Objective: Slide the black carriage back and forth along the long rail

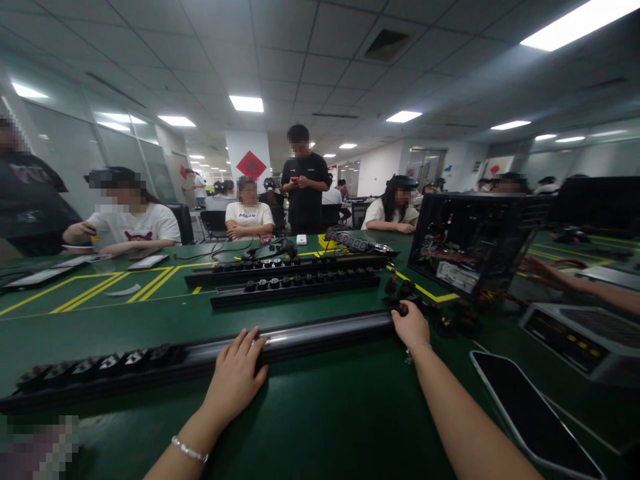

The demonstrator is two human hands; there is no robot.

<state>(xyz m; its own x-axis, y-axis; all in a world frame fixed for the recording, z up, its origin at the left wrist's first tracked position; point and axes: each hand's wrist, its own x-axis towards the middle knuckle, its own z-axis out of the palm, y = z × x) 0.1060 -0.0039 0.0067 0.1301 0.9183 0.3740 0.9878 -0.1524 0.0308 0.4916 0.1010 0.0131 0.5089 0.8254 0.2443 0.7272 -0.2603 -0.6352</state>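
Observation:
A long black metal rail [320, 331] lies across the green table in front of me, with several black socket-like modules [110, 362] seated in its left part. Its bare channel runs on to the right. My left hand [240, 363] rests on the middle of the rail, fingers stretched out and nothing gripped. At the rail's right end, my right hand [413, 325] has thumb and fingers closed on a small black part [401, 309], mostly hidden by the fingers. Loose black parts [400, 288] lie just beyond that hand.
Two more rails fitted with modules, the nearer one [300, 285] in plain view, lie farther back. An open computer case [465, 240] stands at right, near a power supply unit [585, 343] and a phone [535, 407]. A co-worker's arm [585, 283] reaches in from the right. People sit opposite.

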